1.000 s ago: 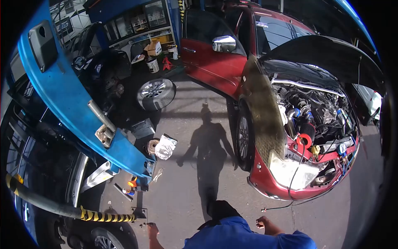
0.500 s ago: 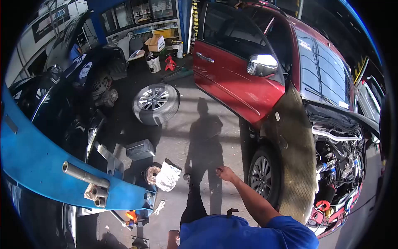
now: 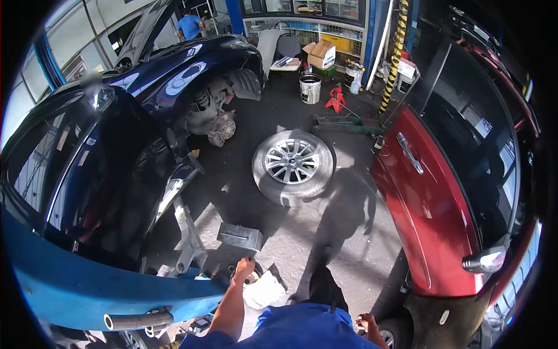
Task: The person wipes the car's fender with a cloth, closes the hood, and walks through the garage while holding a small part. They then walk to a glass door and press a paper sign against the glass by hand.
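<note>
My left hand [image 3: 245, 267] reaches forward with its back towards me and its fingers curled closed; whatever they may hold is hidden. Just beneath it, a round metal clutch part [image 3: 251, 278] is partly covered by a crumpled white bag [image 3: 264, 291] on the floor. A grey metal toolbox [image 3: 239, 237] lies a little beyond that hand. Low beside my right hip, my right hand [image 3: 366, 321] has its fingers bent inward, and I cannot make out what is in them. Near it are the red car's front wheel [image 3: 388, 337] and fender [image 3: 444, 317].
A loose wheel [image 3: 293, 163] lies flat ahead. The red car's open door [image 3: 430, 203] stands at right. On the left are a dark blue car [image 3: 192, 72] with an exposed hub and a blue lift beam [image 3: 70, 279]. A red jack stand [image 3: 335, 100] and a person [image 3: 189, 26] are farther back.
My view has swung left and moved forward past the red car's engine bay. My left hand has come forward from the bottom edge, while my right hand has dropped back beside my hip.
</note>
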The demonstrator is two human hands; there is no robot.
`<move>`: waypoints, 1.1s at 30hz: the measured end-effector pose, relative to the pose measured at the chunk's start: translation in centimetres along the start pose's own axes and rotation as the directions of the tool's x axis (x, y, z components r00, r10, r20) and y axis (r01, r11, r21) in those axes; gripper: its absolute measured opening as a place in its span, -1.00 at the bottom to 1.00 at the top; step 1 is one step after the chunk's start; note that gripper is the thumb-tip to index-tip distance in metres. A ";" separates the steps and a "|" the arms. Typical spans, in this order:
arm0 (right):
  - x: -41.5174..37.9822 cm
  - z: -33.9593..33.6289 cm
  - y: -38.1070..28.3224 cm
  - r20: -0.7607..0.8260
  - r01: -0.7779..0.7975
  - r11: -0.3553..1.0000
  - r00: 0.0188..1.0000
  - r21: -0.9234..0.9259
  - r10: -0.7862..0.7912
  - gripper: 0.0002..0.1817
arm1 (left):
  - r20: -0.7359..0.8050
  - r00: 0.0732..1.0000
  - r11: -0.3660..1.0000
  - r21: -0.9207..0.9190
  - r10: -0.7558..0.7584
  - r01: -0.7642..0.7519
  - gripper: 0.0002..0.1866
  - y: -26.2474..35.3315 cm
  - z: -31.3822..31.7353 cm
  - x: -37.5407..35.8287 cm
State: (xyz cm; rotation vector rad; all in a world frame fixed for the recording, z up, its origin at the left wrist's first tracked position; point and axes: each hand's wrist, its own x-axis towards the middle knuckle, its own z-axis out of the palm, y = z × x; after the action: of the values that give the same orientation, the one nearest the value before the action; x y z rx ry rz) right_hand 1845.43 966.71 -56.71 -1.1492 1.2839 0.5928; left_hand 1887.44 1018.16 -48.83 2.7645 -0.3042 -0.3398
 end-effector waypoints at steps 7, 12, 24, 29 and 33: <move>20.5 -3.7 -26.3 0.274 0.138 0.990 0.953 -0.006 -0.131 -0.69 | 0.218 0.951 0.976 0.035 -0.219 0.217 -0.67 8.4 0.7 16.8; 19.2 2.9 -57.5 0.300 0.750 0.335 0.570 -0.570 -0.765 -0.73 | 0.514 0.858 0.984 0.154 -0.003 -0.089 -0.62 12.1 1.5 21.1; 20.2 6.4 -102.3 0.141 0.646 0.747 0.764 -0.156 -0.630 -0.63 | 0.670 0.602 0.829 0.035 -0.434 0.558 -0.75 21.5 -1.4 47.9; 31.5 1.2 -105.4 0.035 0.480 0.810 0.853 0.337 -0.520 -0.79 | 0.423 0.905 0.997 0.081 -0.044 0.011 -0.65 22.2 -4.9 65.9; 34.5 0.8 -108.7 -0.117 0.337 0.930 0.939 0.145 -0.322 -0.69 | 0.336 0.908 0.918 -0.216 -0.250 0.333 -0.82 29.8 -14.8 77.8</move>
State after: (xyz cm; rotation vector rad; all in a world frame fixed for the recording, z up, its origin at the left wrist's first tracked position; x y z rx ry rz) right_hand 1948.91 918.82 -53.86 -1.2314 1.1582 0.1835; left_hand 1960.21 975.87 -39.96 2.4797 0.0903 -0.8224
